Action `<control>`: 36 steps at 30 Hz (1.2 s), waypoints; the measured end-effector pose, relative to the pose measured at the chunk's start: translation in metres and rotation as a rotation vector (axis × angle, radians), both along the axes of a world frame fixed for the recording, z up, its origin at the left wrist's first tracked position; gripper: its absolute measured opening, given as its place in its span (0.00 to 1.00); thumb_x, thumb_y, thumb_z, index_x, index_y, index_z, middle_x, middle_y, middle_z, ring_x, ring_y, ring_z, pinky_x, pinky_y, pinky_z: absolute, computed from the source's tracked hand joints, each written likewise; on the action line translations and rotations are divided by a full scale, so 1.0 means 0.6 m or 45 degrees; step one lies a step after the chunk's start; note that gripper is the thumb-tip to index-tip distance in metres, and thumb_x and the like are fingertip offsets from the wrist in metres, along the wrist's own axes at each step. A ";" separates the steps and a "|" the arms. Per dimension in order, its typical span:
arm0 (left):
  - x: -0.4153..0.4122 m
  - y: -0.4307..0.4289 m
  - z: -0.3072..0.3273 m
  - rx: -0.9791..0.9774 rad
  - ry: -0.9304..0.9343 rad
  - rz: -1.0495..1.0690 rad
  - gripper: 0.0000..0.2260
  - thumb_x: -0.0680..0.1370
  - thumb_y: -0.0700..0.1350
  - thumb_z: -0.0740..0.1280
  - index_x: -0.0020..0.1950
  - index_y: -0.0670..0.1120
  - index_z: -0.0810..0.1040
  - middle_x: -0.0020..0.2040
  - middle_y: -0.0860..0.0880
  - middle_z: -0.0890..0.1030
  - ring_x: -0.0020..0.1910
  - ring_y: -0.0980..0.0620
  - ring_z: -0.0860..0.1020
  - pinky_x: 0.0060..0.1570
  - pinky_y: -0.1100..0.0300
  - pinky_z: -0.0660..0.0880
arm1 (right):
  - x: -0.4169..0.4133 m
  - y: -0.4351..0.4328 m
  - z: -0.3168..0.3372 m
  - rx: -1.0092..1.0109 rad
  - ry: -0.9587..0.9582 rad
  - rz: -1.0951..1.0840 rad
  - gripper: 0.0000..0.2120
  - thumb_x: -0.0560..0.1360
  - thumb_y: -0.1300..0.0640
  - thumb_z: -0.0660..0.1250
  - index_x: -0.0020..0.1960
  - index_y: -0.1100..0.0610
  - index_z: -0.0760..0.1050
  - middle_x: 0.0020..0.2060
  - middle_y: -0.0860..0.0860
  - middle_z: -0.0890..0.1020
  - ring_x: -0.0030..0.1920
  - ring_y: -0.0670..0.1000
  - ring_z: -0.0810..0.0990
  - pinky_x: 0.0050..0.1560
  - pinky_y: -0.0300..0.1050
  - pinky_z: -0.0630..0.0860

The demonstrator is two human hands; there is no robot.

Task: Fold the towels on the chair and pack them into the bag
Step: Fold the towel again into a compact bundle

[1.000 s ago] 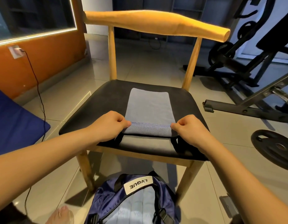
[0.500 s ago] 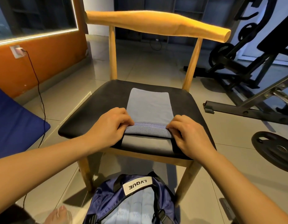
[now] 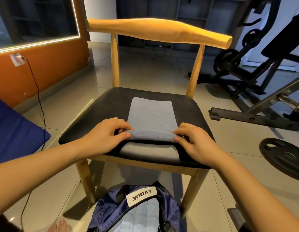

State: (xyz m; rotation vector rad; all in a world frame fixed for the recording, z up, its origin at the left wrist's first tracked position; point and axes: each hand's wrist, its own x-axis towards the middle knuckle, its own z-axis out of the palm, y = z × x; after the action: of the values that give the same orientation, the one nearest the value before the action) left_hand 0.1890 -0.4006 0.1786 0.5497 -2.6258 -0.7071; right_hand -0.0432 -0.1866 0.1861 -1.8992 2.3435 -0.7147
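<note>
Bare black seat (image 3: 95, 121) is lying on both sides of the towel (image 3: 151, 114), giving my left hand (image 3: 105, 136) and right hand (image 3: 194, 143), each pinching its near fold, room to slide outward. Two wooden posts (image 3: 115, 64) and the backrest rail (image 3: 155, 30) are fencing the far side, a gap standing open between them. The navy bag (image 3: 110, 213) is filling the floor below the front edge. A steel bench frame (image 3: 242, 117) and weight plate (image 3: 279, 154) are crowding my right, a blue cushion (image 3: 14, 131) my left.
</note>
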 end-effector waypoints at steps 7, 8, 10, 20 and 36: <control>-0.025 -0.004 0.020 0.514 -0.031 0.203 0.01 0.80 0.46 0.70 0.49 0.50 0.82 0.42 0.49 0.85 0.44 0.51 0.82 0.48 0.59 0.79 | 0.004 -0.020 0.011 0.040 -0.437 -0.235 0.03 0.81 0.52 0.68 0.49 0.49 0.78 0.41 0.50 0.82 0.44 0.51 0.81 0.46 0.49 0.79; -0.030 -0.003 0.020 0.503 -0.023 0.237 0.01 0.80 0.45 0.71 0.49 0.49 0.82 0.42 0.49 0.84 0.44 0.51 0.82 0.46 0.60 0.78 | 0.005 -0.024 0.010 -0.007 -0.448 -0.271 0.01 0.80 0.52 0.69 0.50 0.48 0.77 0.41 0.50 0.81 0.43 0.51 0.81 0.45 0.47 0.79; -0.034 0.001 0.014 0.418 0.011 0.293 0.02 0.80 0.45 0.71 0.48 0.49 0.81 0.41 0.50 0.83 0.43 0.51 0.81 0.45 0.61 0.77 | 0.008 -0.030 0.005 -0.076 -0.368 -0.323 0.03 0.79 0.52 0.70 0.50 0.48 0.76 0.40 0.49 0.80 0.41 0.50 0.80 0.42 0.45 0.79; -0.003 -0.022 0.004 -0.212 -0.116 -0.070 0.14 0.78 0.58 0.69 0.63 0.58 0.82 0.57 0.64 0.77 0.57 0.65 0.75 0.57 0.67 0.74 | 0.007 -0.012 -0.008 -0.140 0.185 -0.052 0.12 0.79 0.46 0.67 0.59 0.49 0.81 0.51 0.40 0.75 0.46 0.44 0.77 0.46 0.41 0.77; -0.010 -0.012 0.039 0.581 -0.097 0.078 0.01 0.81 0.45 0.69 0.51 0.50 0.80 0.39 0.52 0.83 0.37 0.59 0.79 0.45 0.62 0.73 | 0.001 -0.017 0.007 -0.023 -0.421 -0.097 0.02 0.81 0.50 0.68 0.49 0.44 0.77 0.39 0.50 0.81 0.41 0.52 0.79 0.44 0.48 0.78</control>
State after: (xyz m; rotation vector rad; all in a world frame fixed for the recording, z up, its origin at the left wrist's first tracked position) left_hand 0.1831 -0.4077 0.2018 0.7910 -2.5029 -1.2995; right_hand -0.0424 -0.1968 0.1901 -1.5602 2.2150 -0.9744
